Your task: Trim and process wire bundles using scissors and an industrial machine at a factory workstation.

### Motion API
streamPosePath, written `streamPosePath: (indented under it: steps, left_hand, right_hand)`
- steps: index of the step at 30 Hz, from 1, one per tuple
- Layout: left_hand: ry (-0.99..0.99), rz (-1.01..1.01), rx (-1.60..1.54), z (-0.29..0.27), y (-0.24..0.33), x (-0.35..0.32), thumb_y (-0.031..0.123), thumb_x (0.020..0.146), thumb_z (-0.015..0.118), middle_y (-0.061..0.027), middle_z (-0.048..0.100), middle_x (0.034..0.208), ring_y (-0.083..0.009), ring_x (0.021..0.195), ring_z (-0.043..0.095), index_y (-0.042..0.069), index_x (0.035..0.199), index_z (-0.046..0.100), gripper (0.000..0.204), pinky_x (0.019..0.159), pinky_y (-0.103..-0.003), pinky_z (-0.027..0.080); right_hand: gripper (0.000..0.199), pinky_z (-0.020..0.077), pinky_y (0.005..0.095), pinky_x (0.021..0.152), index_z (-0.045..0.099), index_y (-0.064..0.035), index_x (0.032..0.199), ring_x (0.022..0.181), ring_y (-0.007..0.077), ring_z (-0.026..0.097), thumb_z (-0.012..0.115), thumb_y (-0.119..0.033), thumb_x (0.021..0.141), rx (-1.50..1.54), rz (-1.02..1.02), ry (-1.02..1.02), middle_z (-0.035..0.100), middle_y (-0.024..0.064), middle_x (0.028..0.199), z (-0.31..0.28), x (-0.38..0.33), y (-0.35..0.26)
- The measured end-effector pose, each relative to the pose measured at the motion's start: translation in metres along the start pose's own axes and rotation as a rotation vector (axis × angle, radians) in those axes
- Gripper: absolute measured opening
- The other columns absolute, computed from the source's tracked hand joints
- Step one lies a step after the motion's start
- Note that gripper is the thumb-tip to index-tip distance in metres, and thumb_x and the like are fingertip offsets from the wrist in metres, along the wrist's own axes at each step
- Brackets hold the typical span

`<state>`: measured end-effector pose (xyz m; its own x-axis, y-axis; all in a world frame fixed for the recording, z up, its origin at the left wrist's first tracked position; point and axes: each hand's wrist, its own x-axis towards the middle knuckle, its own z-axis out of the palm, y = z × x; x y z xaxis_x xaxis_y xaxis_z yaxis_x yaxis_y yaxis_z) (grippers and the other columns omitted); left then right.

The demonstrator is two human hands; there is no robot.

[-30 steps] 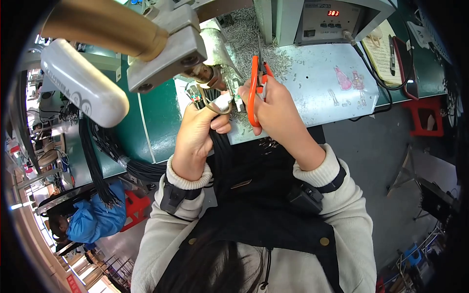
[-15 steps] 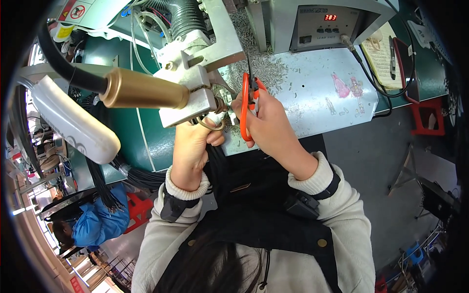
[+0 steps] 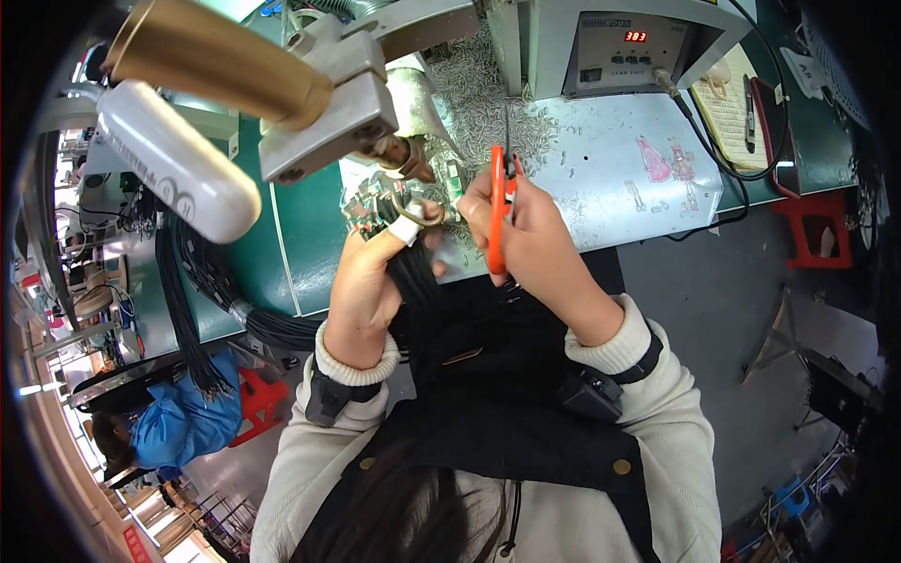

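Observation:
My left hand is closed around a bundle of black cables whose small metal-and-green ends stick out above the thumb. White tape wraps that thumb, and a brass-coloured ring sits beside it. My right hand grips orange-handled pliers, their thin dark tip pointing away from me. At the right fingertips stands a small green-and-silver piece; whether the fingers touch it I cannot tell. Just above the cable ends hangs the copper-coloured tip of a machine head with a gold cylinder.
Loose small silver pieces are heaped on the pale work plate. A grey control box with a red display stands behind. A white lamp overhangs the left, above more black cables. A person in blue sits beyond.
The machine head with the gold cylinder has risen away, up and to the left. The cable ends in my left hand now show. My right hand has shifted slightly right with the pliers.

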<state>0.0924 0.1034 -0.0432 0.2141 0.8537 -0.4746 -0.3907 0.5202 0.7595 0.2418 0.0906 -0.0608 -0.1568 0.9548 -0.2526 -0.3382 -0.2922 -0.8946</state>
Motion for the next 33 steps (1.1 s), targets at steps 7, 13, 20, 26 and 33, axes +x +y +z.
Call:
streamPosePath:
  steps: [7,13,20,26,33]
  left_hand:
    - [-0.066,0.159,0.132,-0.005,-0.013,-0.033,0.012,0.081,0.054,-0.0069,0.052,0.067,-0.0156,0.048,0.050,-0.004,0.094,0.054,0.020,0.051,-0.031,0.049]
    - [-0.233,0.023,0.147,-0.014,-0.021,-0.043,0.008,0.079,0.057,-0.0090,0.055,0.069,-0.0162,0.051,0.053,-0.004,0.093,0.054,0.019,0.049,-0.029,0.048]
    - [-0.052,0.116,0.188,-0.007,-0.020,-0.051,0.003,0.074,0.062,-0.0104,0.057,0.068,-0.0160,0.052,0.054,-0.003,0.090,0.053,0.019,0.047,-0.026,0.045]
    - [-0.180,-0.004,0.194,-0.013,-0.020,-0.053,0.002,0.073,0.064,-0.0112,0.059,0.072,-0.0152,0.054,0.054,-0.001,0.089,0.052,0.020,0.047,-0.024,0.042]
    - [-0.127,0.182,0.377,-0.006,-0.030,-0.060,0.001,0.074,0.062,-0.0105,0.059,0.072,-0.0140,0.054,0.053,-0.001,0.088,0.054,0.016,0.050,-0.023,0.042]
  right_hand:
    - [0.014,0.0316,0.0179,0.036,0.051,-0.0014,0.081,0.038,0.0045,0.039,0.052,-0.015,0.085,-0.119,-0.077,-0.099,0.043,-0.0017,0.051,-0.005,-0.021,-0.004]
    - [0.014,0.0333,0.0164,0.044,0.057,0.0005,0.089,0.047,0.0032,0.044,0.058,-0.010,0.080,-0.096,-0.105,-0.072,0.051,-0.0005,0.055,0.005,-0.029,-0.007]
    - [0.014,0.0352,0.0168,0.047,0.058,0.0006,0.088,0.050,0.0039,0.047,0.062,-0.006,0.077,-0.417,-0.412,-0.038,0.055,0.0002,0.060,-0.002,-0.033,0.009]
    - [0.010,0.0358,0.0188,0.046,0.059,0.0007,0.080,0.049,0.0049,0.047,0.063,-0.007,0.075,-0.188,-0.252,-0.110,0.053,0.0005,0.056,-0.001,-0.035,0.003]
    - [0.025,0.0341,0.0194,0.041,0.054,0.0003,0.062,0.044,0.0062,0.046,0.059,-0.016,0.080,-0.555,-0.142,-0.039,0.052,0.0029,0.053,0.001,-0.042,-0.002]
